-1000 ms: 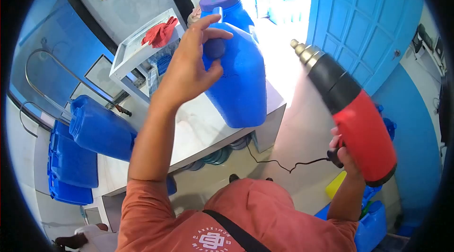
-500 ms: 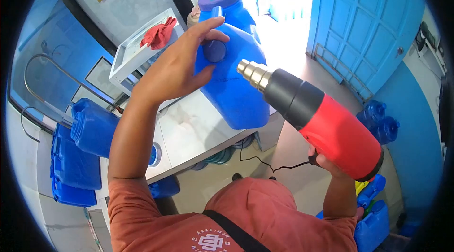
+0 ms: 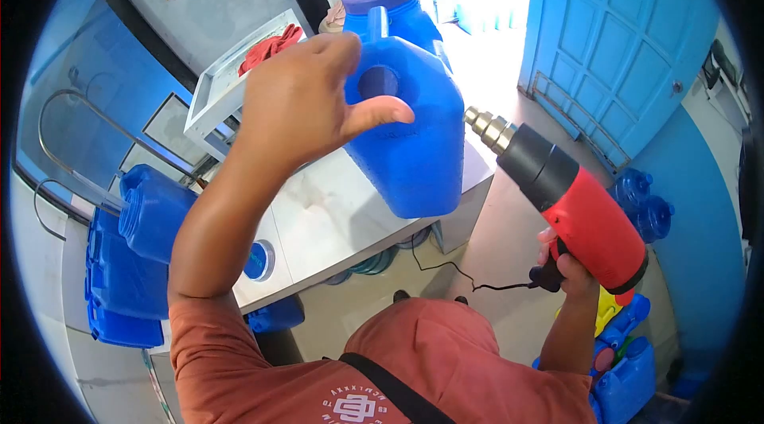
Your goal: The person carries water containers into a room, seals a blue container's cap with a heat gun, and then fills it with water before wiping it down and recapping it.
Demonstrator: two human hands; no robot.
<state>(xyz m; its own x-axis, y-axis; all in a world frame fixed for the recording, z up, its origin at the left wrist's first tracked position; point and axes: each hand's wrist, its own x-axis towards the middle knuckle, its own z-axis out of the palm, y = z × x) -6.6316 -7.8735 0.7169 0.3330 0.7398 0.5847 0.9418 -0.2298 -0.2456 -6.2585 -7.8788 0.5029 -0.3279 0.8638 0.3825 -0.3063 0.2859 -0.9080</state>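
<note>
Both hands are busy around the blue jerrycan, which stands tilted on the white tabletop. The left hand rests on the upper left side of the jerrycan with loose, spread fingers and the thumb pointing toward the round opening; it steadies more than it clenches. The right hand is closed around the handle of the red and black heat gun, right of the jerrycan, with the metal nozzle aimed at its right wall, near but not touching.

To do this well, I judge that the nozzle should stay apart from the plastic and sweep over it, not rest on one spot, and the left hand's thumb should stay away from the hot air.

Counted: one heat gun, one jerrycan in hand, one blue drum with a purple lid behind it, some more blue jerrycans stacked left of the tabletop and some on the floor at the right; their exact number I cannot tell. One red cloth lies on a white tray behind the jerrycan.
</note>
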